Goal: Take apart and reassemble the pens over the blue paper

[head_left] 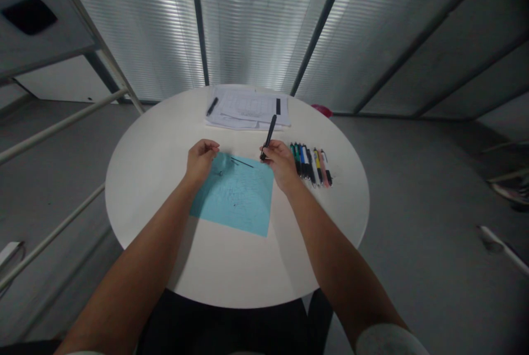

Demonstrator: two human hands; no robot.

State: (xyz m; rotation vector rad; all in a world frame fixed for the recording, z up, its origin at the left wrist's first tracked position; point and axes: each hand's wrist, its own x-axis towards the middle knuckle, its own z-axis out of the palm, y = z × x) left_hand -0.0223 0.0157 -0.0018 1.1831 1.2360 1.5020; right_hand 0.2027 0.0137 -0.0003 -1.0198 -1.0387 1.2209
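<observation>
My right hand (281,163) grips a black pen (271,132), tilted up, above the right edge of a blue sheet of paper (248,217). Over the sheet's upper left corner, my left hand (201,161) is closed with thumb and fingertips together. Whatever those fingers may hold is too small to make out. A thin dark stick, like a pen refill (242,162), lies on the upper part of the sheet, with a shorter dark piece beside it. Near the left hand rests a tiny part (220,173) of unclear kind. Faint scribbles cover the sheet's middle.
Just right of my right hand, several pens (312,165) lie side by side on the round white table (140,178). Stacked papers (248,107) occupy the far side, with a dark pen (212,106) on them. White rails (61,132) stand at the left.
</observation>
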